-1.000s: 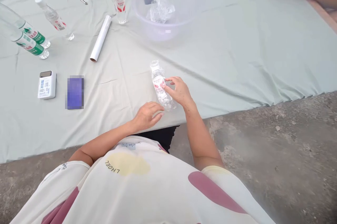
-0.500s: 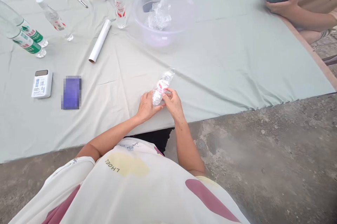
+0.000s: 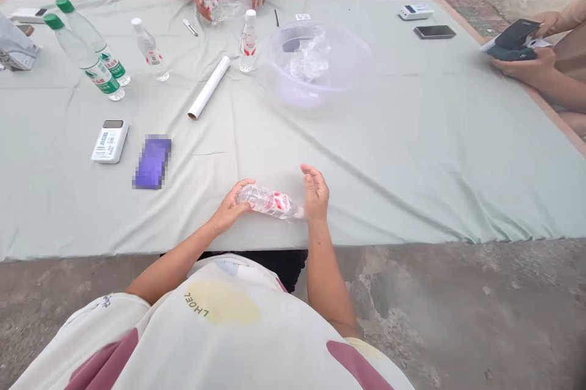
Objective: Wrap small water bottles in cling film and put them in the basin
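Note:
A small clear water bottle (image 3: 271, 202) with a red and white label lies sideways near the table's front edge. Clear plastic film appears to be wrapped around it. My left hand (image 3: 229, 209) grips its base end. At the cap end on the right is my right hand (image 3: 315, 196), upright with fingers extended and apart; whether its palm touches the cap, I cannot tell. Ahead of my hands, a white roll (image 3: 209, 88) of film lies on the cloth. Another small bottle (image 3: 248, 43) stands upright beyond the roll.
A translucent purple basin (image 3: 293, 94) holds crumpled plastic. At left are large green-capped bottles (image 3: 98, 66), a small bottle (image 3: 152, 53), a white device (image 3: 110, 142) and a blurred purple item (image 3: 153, 162). Across the table, a person's hand (image 3: 198, 2) holds a bottle; another person sits right.
The bottle has turned from slanting away to lying crosswise, its cap now rightward. My right hand has let go of its side and opened. The camera view has tilted up.

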`<state>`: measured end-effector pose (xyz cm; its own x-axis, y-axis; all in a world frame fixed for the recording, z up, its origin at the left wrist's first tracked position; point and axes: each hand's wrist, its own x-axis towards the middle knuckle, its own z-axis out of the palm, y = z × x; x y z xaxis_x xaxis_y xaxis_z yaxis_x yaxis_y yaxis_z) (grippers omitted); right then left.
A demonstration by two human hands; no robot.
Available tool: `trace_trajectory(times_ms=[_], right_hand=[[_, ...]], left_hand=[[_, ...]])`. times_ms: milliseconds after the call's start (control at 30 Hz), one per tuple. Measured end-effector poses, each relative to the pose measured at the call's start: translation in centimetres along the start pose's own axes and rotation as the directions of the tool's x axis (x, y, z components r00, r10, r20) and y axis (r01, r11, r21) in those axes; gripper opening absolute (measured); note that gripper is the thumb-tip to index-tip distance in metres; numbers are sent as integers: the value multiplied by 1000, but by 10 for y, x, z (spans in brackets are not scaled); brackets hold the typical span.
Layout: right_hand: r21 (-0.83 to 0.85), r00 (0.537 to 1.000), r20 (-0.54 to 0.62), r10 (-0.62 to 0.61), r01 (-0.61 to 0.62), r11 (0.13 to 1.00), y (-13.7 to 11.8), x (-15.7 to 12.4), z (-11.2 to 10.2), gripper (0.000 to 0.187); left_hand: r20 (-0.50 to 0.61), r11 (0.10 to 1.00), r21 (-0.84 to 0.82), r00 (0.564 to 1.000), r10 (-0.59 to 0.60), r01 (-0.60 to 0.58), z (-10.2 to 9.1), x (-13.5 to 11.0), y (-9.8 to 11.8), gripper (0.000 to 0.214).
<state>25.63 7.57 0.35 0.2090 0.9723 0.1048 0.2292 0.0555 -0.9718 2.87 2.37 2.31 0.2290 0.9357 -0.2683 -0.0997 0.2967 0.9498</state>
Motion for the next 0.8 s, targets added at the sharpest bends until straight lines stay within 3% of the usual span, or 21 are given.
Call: trace_trajectory(times_ms=[67,133,233,333,400,467,533,667,800], right_hand=[[155,987,146,66,-89,984,1,-5,11,59],[266,972,229,56,-118,957,-3,-12,19,63],[346,964,256,-68,-26,938,-17,-26,32,58],[284,962,191,-197,138,949,-36,-41,53,43],[175,980,12,-200,195,965,-49,-48,68,29],[63,966,-187,-175,190,980,-64,-47,78,20],[-7,951,-265,-160,164,987,-78,-36,81,19],[-29,981,-124,-151,148,989,-99,6,78,22],[-78,965,-32,-261,258,963,-108,62,88,22]], left_hand=[[-42,989,-147,999,12,-18,-10,-2,-2,59],[-115,957,-288,993,-10,-24,-19,0,-3,54],[-182,877,-479,982,-58,-37,-29,7,-2,43],[-199,819,-572,976,-86,-45,-29,13,0,32],[-184,807,-589,979,-93,-34,-24,16,-1,33],[-100,809,-588,991,-93,16,-18,18,-5,44],[35,821,-563,995,-92,96,-15,21,-9,56],[238,854,-480,967,-95,202,-21,31,-16,70],[409,807,-489,904,-124,332,-32,42,-19,74]])
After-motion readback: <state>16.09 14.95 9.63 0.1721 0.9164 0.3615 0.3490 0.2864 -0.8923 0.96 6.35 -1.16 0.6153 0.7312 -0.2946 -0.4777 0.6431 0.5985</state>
